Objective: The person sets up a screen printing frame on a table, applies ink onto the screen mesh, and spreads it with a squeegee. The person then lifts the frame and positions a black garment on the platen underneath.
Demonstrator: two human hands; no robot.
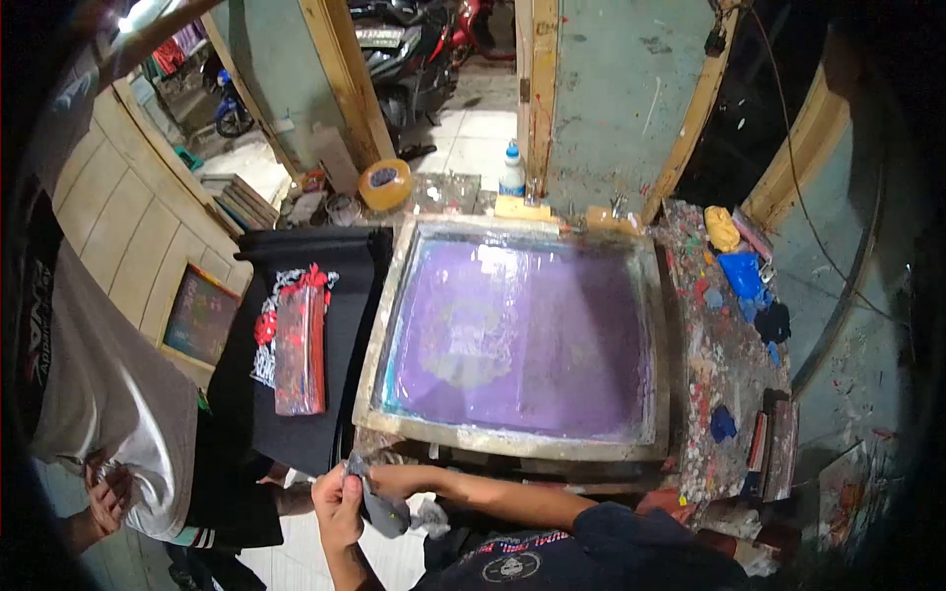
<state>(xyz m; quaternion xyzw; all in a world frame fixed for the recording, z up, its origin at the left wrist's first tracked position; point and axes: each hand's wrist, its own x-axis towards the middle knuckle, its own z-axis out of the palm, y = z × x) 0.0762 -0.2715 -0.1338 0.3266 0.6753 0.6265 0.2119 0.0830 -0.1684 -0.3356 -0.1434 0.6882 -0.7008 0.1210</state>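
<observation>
My left hand (340,500) is closed on a crumpled grey cloth (382,510), thumb on top, just in front of the bench. My right hand (390,480) reaches across from the right and meets the cloth; its fingers are hidden behind it. Beyond both hands a wooden-framed printing screen (473,374) with purple mesh lies flat. A faint pattern shows in its left half. Left of the screen, black fabric (264,414) carries a white and red print, partly covered by an ink-smeared squeegee (302,345).
At the left stands another person in a grey shirt (123,394), one hand at its hem. Tape (384,184) and a bottle (511,172) stand behind the screen. The ink-spattered bench side (705,364) holds a blue bag (744,276) and more squeegees (778,448).
</observation>
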